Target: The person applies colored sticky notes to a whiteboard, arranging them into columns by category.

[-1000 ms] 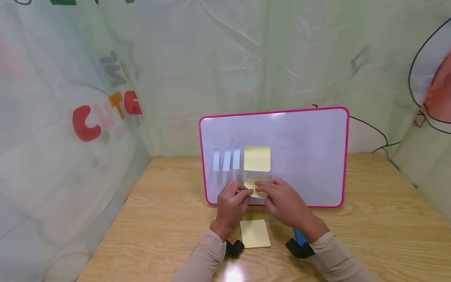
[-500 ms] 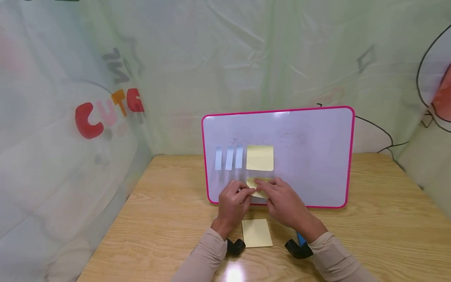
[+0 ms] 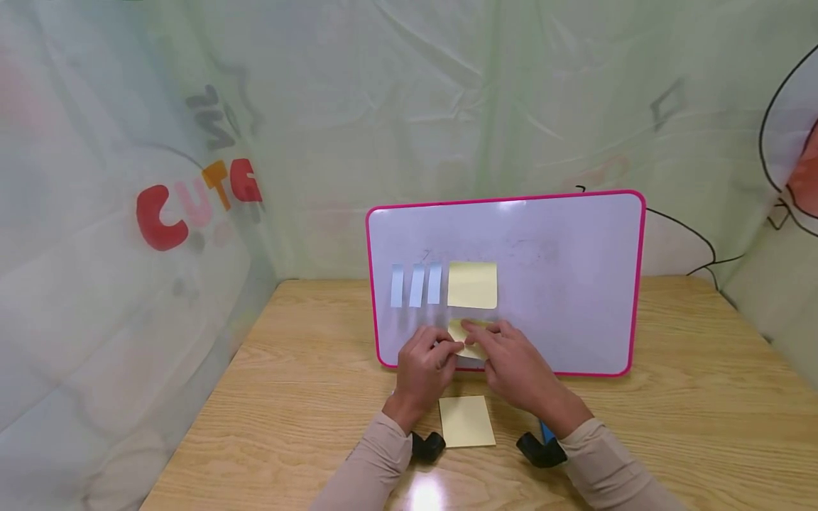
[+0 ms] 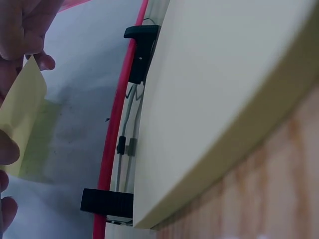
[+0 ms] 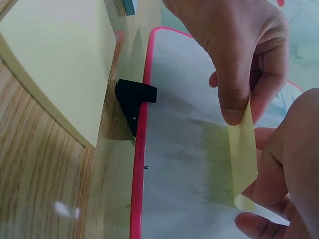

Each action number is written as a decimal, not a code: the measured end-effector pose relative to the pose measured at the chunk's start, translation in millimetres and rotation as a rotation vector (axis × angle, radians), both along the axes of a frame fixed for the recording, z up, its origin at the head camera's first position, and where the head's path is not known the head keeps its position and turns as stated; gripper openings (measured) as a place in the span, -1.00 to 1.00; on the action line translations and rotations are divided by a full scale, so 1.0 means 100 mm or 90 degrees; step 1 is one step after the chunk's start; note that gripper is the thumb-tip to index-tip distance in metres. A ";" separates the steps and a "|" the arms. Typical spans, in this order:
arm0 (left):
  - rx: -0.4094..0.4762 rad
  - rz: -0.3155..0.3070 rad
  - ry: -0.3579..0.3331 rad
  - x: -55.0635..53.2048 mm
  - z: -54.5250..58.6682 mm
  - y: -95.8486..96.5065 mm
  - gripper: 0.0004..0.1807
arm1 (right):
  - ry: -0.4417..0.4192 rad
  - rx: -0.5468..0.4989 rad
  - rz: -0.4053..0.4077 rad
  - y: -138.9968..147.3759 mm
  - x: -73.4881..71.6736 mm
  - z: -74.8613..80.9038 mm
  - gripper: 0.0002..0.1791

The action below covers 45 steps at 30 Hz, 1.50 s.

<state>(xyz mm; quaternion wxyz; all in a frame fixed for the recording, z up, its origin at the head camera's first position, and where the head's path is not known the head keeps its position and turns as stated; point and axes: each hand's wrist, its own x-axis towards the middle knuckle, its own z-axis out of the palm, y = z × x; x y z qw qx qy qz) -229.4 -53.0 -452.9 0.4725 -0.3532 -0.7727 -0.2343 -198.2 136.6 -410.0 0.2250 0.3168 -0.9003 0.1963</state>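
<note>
Low on a pink-framed whiteboard (image 3: 562,284) is a yellow sticky note (image 3: 456,331), partly covered by both hands. My left hand (image 3: 422,369) pinches its lower left edge between thumb and finger. In the right wrist view the note (image 5: 242,154) stands out from the board along that edge. My right hand (image 3: 520,369) reaches in from the right, its fingertips pressing on the note and its thumb held apart. Directly above, another yellow sticky note (image 3: 472,285) is stuck on the board. A yellow sticky note pad (image 3: 466,422) lies on the table between my forearms.
Several light-blue strips (image 3: 417,285) hang at the board's left side. Black clip-like supports (image 5: 134,97) hold the board's lower edge. A blue object (image 3: 547,431) is mostly hidden by my right wrist. The wooden table (image 3: 307,355) meets a printed curtain behind.
The head view has shifted slightly, so the board appears a little further right. Both hands stay at the lower note, with hardly any visible movement against it.
</note>
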 end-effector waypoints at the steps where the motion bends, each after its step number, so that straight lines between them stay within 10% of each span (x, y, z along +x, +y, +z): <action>1: -0.002 -0.001 -0.005 0.00 0.00 0.00 -0.89 | 0.000 0.002 0.000 0.00 0.00 0.00 -0.30; 45: -0.042 0.014 -0.084 -0.01 -0.06 -0.03 -0.86 | 0.048 0.007 -0.044 0.23 0.05 -0.07 -0.27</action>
